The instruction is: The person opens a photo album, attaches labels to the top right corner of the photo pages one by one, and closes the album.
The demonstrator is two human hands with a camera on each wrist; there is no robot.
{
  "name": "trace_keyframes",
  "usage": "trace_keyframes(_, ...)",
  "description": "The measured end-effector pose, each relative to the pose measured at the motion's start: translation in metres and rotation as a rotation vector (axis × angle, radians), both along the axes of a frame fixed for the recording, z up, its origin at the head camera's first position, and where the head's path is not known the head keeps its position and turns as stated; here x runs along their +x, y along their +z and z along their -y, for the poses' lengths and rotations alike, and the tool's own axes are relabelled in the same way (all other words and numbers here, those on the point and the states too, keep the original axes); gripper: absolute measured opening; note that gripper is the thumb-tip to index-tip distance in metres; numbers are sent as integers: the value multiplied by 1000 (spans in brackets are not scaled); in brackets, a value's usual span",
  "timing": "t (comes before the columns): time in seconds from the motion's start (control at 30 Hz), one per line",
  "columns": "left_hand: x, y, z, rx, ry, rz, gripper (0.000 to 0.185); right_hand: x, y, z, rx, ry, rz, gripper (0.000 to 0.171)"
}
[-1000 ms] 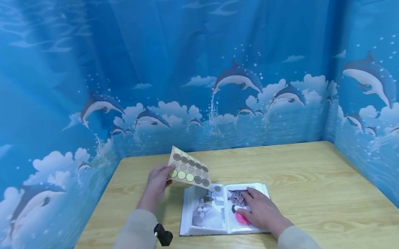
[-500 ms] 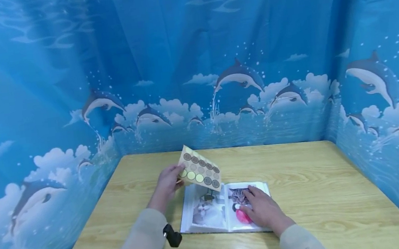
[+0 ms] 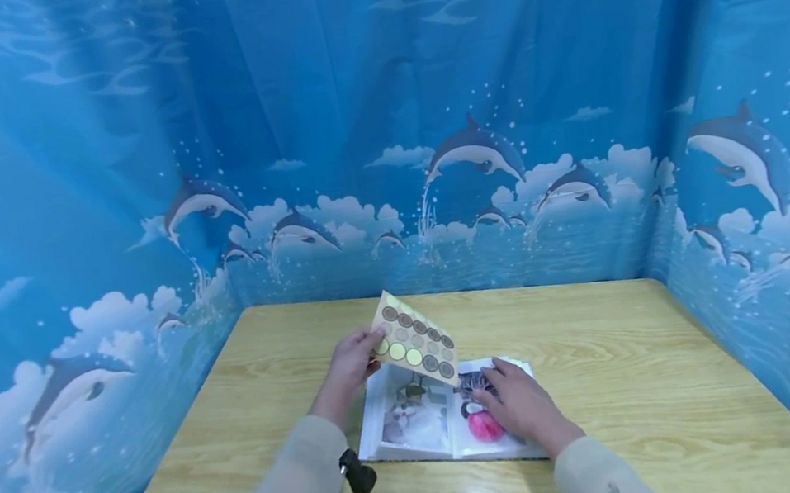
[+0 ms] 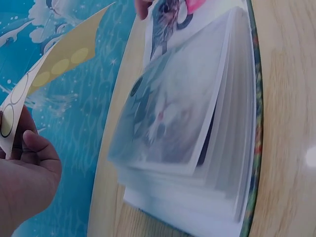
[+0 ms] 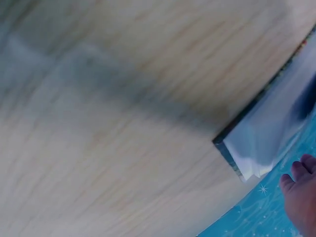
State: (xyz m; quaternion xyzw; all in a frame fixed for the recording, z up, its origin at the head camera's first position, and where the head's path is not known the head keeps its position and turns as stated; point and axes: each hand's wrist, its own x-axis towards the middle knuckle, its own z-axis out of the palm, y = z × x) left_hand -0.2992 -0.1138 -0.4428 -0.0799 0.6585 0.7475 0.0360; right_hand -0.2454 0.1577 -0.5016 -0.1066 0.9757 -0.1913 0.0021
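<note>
My left hand (image 3: 350, 361) pinches a sheet of round stickers (image 3: 416, 337) at its left edge, thumb on the printed face. The sheet is tilted above an open photo album (image 3: 371, 443), overlapping the upper part of its pages in the head view. Brown and pale yellow circles stand in rows on it; the left wrist view shows its plain yellowish back (image 4: 69, 54). A photo of a white cat (image 3: 416, 425) fills the album's left page. Over the right page, which has a tabby cat and a pink round shape (image 3: 485, 426), my right hand (image 3: 529, 408) rests with fingers extended.
The album lies on a wooden table (image 3: 652, 379), its pages fanned in a thick stack at the left side. A blue curtain (image 3: 378, 115) printed with dolphins surrounds the table's back and sides. A small black device (image 3: 358, 474) sits on the left wrist.
My left hand has carried the sticker sheet to the right, from beyond the album's left page to over its middle. The right hand stays over the right page with little movement.
</note>
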Motion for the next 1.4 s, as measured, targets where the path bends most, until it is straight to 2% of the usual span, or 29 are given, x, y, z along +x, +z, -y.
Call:
trace_keyframes(0.37,6,-6,-16,36,-26,17,18,-8,19,8,-285,-108,32,47)
trace_keyframes(0.67,7,-10,-21,20,-57,42,22,-8,24,16,-419,-174,85,45)
trace_keyframes(0.97,8,-15,-22,-22,-22,50,24,-10,29,20,-624,-310,115,25)
trace_keyframes(1.17,15,-18,-25,91,-8,86,29,-12,30,21,-804,-395,127,31)
trace_keyframes(1.27,19,-20,-30,185,-23,91,33,-12,31,22,-874,-431,129,33)
trace_keyframes(1.4,24,-23,-40,235,-65,84,27,-11,32,24,-933,-456,125,34)
